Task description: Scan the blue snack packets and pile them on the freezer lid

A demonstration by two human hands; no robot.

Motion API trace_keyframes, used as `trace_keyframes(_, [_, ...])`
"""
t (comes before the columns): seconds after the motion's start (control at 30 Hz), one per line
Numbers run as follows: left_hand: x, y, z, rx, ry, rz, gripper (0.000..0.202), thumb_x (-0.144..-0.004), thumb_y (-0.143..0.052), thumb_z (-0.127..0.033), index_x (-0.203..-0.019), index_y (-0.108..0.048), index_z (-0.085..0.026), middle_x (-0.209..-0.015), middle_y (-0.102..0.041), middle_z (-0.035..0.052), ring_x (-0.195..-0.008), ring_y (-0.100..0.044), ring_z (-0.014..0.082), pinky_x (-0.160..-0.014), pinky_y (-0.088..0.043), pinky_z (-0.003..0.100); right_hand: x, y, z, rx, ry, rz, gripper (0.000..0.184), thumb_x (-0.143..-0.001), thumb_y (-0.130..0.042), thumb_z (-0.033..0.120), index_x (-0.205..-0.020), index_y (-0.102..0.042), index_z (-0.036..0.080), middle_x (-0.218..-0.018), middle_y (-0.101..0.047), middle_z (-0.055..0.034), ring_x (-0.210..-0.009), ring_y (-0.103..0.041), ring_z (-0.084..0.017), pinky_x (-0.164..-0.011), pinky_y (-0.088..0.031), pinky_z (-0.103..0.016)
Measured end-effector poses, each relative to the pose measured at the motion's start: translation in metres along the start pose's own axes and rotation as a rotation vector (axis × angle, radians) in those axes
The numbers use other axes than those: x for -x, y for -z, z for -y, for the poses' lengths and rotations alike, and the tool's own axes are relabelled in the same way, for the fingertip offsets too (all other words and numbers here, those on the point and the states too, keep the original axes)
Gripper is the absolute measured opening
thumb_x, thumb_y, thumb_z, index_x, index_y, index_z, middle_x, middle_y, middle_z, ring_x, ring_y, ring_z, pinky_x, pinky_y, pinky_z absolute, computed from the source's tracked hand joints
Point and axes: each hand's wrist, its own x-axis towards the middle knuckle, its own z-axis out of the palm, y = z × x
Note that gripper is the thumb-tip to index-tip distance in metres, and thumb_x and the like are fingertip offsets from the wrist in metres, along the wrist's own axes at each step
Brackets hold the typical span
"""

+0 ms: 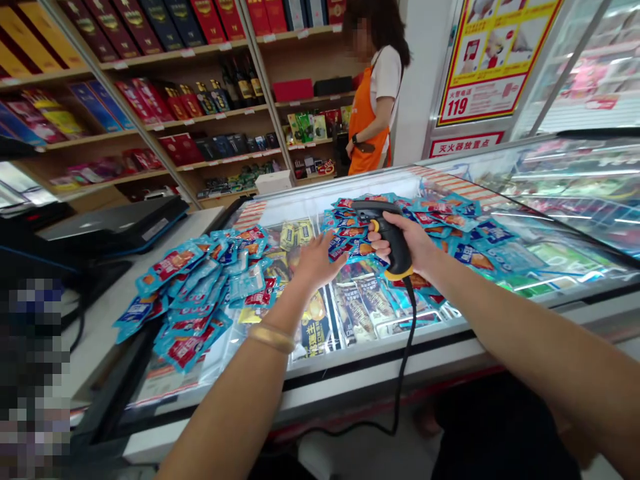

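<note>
My right hand (403,237) is wrapped round the grip of a black and yellow barcode scanner (399,253), whose head points left above the packets. Its cord hangs over the freezer's front edge. My left hand (317,260) reaches out with thumb and fingers apart and nothing visible in it. Just beyond its fingertips lies a heap of small blue and red snack packets (357,233); whether the fingers touch it I cannot tell. Another pile of such packets (195,293) sits to the left, partly over the freezer's edge. More packets (450,213) spread to the right of the scanner.
A glass-topped chest freezer (390,348) lies under everything, with wrapped ice creams (367,303) visible through the glass. At left is a counter with a dark flat device (145,227). Behind the freezer stand shelves of boxes (210,50) and a person in an orange apron (367,123).
</note>
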Motion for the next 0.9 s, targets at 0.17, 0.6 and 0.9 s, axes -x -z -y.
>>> trace_keyframes(0.17, [0.000,-0.001,0.006,0.007,-0.033,-0.035,0.062,-0.092,-0.050,-0.041,-0.147,-0.043,-0.013,-0.145,-0.054,0.0200,-0.133,-0.051,0.0333,-0.113,-0.036,0.047,-0.001,-0.006,-0.005,0.022,-0.025,0.028,0.020,-0.094,-0.049,0.034,-0.086,-0.054,0.017,-0.065,-0.052,-0.0016,-0.048,-0.042,-0.009,-0.040,-0.041,-0.017])
trace_keyframes(0.6, [-0.001,0.006,0.014,0.578,0.189,-0.439,0.028,-0.087,-0.054,-0.034,-0.103,-0.069,-0.018,-0.093,-0.075,0.0076,-0.089,-0.071,0.0248,-0.090,-0.054,0.041,-0.001,-0.005,-0.010,0.086,-0.007,0.033,0.018,-0.090,-0.054,0.034,-0.085,-0.055,0.017,-0.065,-0.052,-0.0013,-0.048,-0.041,-0.009,-0.042,-0.040,-0.018])
trace_keyframes(0.9, [0.001,0.011,0.003,1.617,0.516,-0.199,0.034,-0.065,-0.077,-0.010,-0.088,-0.053,-0.017,-0.071,-0.071,0.0018,-0.065,-0.069,0.0140,-0.080,-0.057,0.035,0.002,-0.008,-0.011,0.161,-0.029,0.097,0.020,-0.088,-0.057,0.036,-0.087,-0.057,0.016,-0.066,-0.052,-0.0008,-0.049,-0.039,-0.009,-0.043,-0.038,-0.020])
